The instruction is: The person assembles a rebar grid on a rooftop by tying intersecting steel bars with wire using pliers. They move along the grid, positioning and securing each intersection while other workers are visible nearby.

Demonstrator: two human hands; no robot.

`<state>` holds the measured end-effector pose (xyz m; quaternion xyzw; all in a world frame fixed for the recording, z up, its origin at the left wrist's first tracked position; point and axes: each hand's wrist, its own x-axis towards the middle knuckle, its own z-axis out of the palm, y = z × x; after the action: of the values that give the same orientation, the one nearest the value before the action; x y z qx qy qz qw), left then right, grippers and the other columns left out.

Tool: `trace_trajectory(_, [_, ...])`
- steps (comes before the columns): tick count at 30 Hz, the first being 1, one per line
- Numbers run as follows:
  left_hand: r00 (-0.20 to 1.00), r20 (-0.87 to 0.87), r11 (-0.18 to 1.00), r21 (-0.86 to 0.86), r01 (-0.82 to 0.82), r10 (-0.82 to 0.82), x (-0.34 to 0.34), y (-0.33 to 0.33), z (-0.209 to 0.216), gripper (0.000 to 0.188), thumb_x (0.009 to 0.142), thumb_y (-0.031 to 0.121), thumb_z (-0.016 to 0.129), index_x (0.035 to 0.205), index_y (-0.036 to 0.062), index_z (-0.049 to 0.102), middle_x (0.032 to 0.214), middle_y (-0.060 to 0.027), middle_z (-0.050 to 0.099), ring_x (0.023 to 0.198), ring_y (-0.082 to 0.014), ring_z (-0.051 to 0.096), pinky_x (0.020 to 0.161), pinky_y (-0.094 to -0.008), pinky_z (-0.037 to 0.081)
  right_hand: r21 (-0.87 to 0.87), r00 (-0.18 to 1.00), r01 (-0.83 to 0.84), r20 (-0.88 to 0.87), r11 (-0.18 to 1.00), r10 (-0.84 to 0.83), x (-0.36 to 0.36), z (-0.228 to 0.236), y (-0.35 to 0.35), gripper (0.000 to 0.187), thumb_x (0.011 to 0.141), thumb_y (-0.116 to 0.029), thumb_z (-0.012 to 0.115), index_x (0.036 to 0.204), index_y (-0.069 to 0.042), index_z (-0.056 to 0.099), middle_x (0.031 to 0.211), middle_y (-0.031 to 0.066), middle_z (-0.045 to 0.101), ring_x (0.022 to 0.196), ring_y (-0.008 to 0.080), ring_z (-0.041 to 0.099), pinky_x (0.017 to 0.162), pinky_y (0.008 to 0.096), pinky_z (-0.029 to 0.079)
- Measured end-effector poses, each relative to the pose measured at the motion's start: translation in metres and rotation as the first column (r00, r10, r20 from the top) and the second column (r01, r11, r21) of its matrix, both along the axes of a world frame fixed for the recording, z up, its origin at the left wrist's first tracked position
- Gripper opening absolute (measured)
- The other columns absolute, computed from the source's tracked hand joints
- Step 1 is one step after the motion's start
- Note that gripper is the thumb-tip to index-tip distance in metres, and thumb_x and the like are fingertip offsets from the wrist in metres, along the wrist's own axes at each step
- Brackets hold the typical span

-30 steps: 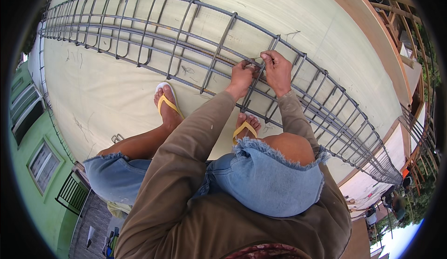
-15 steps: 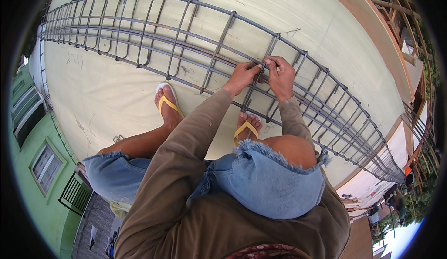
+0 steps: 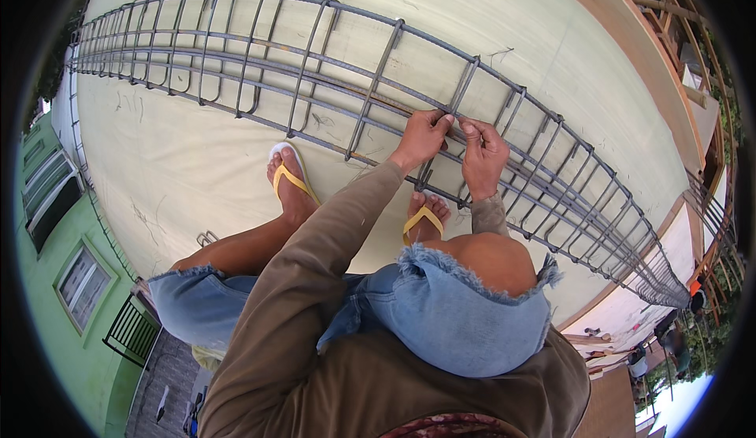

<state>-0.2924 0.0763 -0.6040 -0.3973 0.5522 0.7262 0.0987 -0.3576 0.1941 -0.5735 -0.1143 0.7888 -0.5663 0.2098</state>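
A long rebar cage (image 3: 378,78) runs across in front of me, its lengthwise bars crossed by square stirrups. Both my hands are at one stirrup (image 3: 465,86), where it meets a lengthwise bar. My left hand (image 3: 424,139) is closed in a pinch, thumb against forefinger, right at that crossing. Just to its right, my right hand (image 3: 484,158) pinches too, thumb and fingertips pressed together. Whatever thin thing the fingertips hold is too small to make out. The lower end of the stirrup passes behind my left wrist, near my foot in a yellow-strapped flip-flop (image 3: 424,219).
Beneath the cage lies a pale, smooth sheet (image 3: 189,139) with loose bits of wire (image 3: 500,52) on it. My other flip-flop (image 3: 293,180) rests left of the cage. A wooden edge (image 3: 642,52) borders the far right. A green building (image 3: 47,304) stands beyond the left side.
Both hands have come slightly lower and nearer to me along the stirrup. My right hand has turned a little, and its fingers remain pinched. The whole view has shifted slightly.
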Motion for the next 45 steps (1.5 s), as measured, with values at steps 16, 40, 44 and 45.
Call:
trace_trajectory(16, [1.0, -0.02, 0.954, -0.3, -0.025, 0.02, -0.004, 0.012, 0.002, 0.034, 0.1, 0.018, 0.053, 0.082, -0.0083, 0.064, 0.06, -0.0168, 0.062, 0.053, -0.0214, 0.063, 0.053, -0.0375, 0.048, -0.022, 0.999, -0.038, -0.037, 0.999, 0.038, 0.015, -0.008, 0.013, 0.013, 0.095, -0.008, 0.066, 0.101, 0.002, 0.072, 0.093, 0.0117, 0.073, 0.088, 0.0177, 0.068, 0.08, 0.0304, 0.053])
trace_trajectory(40, [0.988, -0.047, 0.942, -0.311, 0.125, -0.146, -0.006, 0.003, -0.019, 0.034, 0.099, 0.021, 0.055, 0.093, -0.01, 0.068, 0.069, -0.0136, 0.068, 0.059, -0.0199, 0.069, 0.054, -0.0323, 0.053, -0.18, 0.426, 0.733, 0.873, 0.656, -0.237, 0.041, -0.043, 0.029, 0.027, 0.1, -0.027, 0.061, 0.116, -0.006, 0.057, 0.111, 0.0078, 0.063, 0.106, 0.0202, 0.059, 0.098, 0.0399, 0.046])
trace_trajectory(44, [0.989, 0.046, 0.954, -0.261, 0.148, -0.141, -0.009, 0.002, -0.003, 0.037, 0.098, 0.024, 0.058, 0.092, -0.0114, 0.068, 0.069, -0.0132, 0.068, 0.062, -0.0183, 0.07, 0.053, -0.0312, 0.053, -0.15, 0.373, 0.768, 0.895, 0.623, -0.244, 0.046, -0.049, 0.027, 0.026, 0.102, -0.026, 0.058, 0.118, -0.006, 0.055, 0.112, 0.0081, 0.062, 0.103, 0.021, 0.06, 0.094, 0.0398, 0.048])
trace_trajectory(45, [0.991, 0.042, 0.953, -0.271, 0.137, -0.13, -0.01, 0.0, 0.002, 0.038, 0.098, 0.024, 0.059, 0.091, -0.0114, 0.068, 0.068, -0.0132, 0.068, 0.061, -0.0185, 0.07, 0.053, -0.0313, 0.053, -0.142, 0.364, 0.778, 0.896, 0.612, -0.255, 0.047, -0.048, 0.023, 0.025, 0.102, -0.026, 0.057, 0.117, -0.006, 0.056, 0.111, 0.0079, 0.062, 0.101, 0.0211, 0.061, 0.091, 0.0396, 0.049])
